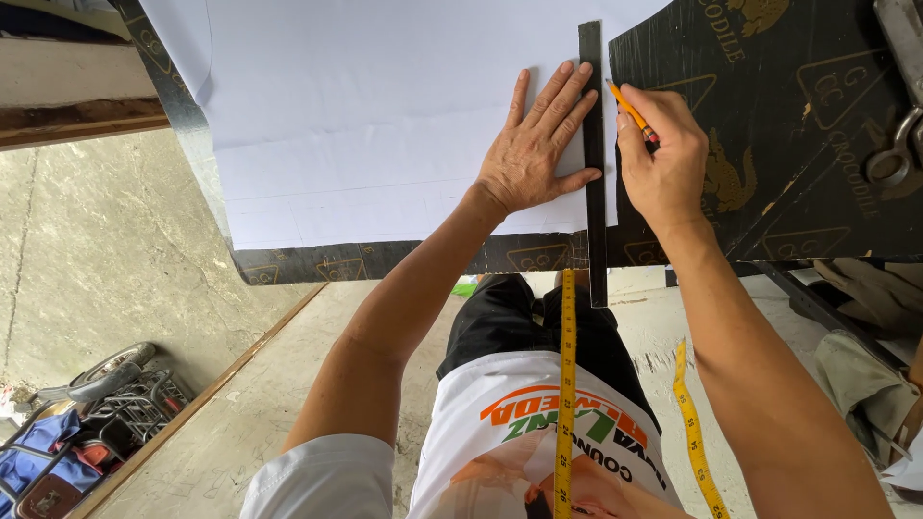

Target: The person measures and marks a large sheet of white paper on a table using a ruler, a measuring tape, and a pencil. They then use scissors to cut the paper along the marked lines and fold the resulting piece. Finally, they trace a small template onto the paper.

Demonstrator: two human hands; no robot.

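Hands: left (534,154) flat, right (661,163) gripping pencil (630,111).

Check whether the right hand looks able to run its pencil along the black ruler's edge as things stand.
Probably yes. The right hand holds the pencil right beside the black ruler, which the left hand presses flat on the white sheet. Nothing lies along that edge.

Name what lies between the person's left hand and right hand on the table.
In the head view, a black ruler lies between the left hand, flat on white paper, and the right hand.
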